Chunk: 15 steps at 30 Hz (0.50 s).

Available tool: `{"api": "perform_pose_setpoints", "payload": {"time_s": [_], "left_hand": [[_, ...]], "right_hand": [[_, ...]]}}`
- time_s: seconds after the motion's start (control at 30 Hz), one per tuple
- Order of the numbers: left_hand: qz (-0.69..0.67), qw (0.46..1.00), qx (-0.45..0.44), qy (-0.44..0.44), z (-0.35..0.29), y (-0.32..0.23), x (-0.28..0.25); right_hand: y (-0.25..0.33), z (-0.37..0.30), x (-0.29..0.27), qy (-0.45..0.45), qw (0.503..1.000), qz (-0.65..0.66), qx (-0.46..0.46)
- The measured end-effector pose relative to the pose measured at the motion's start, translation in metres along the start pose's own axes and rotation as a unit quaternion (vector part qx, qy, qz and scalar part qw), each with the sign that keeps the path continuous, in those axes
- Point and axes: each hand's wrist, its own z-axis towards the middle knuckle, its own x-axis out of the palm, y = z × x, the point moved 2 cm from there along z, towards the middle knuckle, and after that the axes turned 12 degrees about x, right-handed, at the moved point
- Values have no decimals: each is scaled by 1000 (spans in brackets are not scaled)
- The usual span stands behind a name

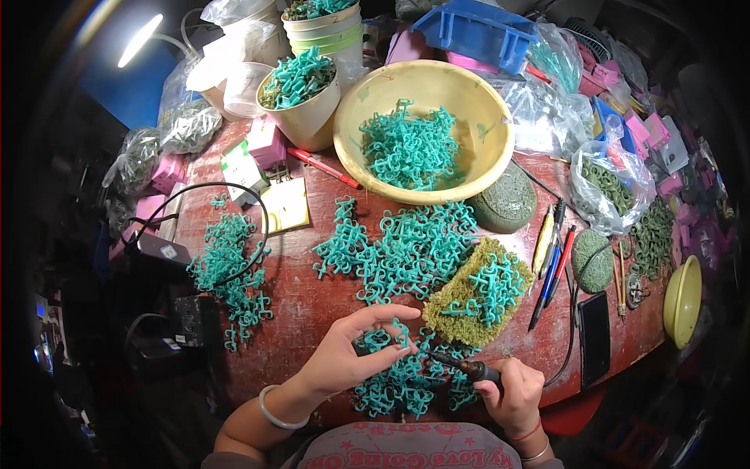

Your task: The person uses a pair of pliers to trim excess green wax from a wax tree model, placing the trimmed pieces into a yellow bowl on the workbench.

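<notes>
- A workshop, by its scuffed red worktable [293,270]
- Many look-alike teal pieces [414,250], heaped on the table and in a cream basin [480,148] at the far side
- A slim hand tool [470,367] in use at the near edge
- A bright lamp [141,41], far left
- A blue bin [476,35] and plastic bags [547,117] crowding the far right

Smooth, waxy-looking teal pieces [414,250]; rough, spongy pad [469,333]; scuffed red tabletop [301,313]; plastic basin [478,152].
</notes>
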Motion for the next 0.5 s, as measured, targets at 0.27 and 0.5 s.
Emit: {"api": "perform_pose_setpoints", "payload": {"time_s": [0.27,0.5], "left_hand": [[41,999,30,5,1,-4,2],[-93,989,-112,-40,-2,-3,-1]], "right_hand": [[0,2,2,5,1000,6,1],[-5,-3,-7,-23,999,-28,16]]}}
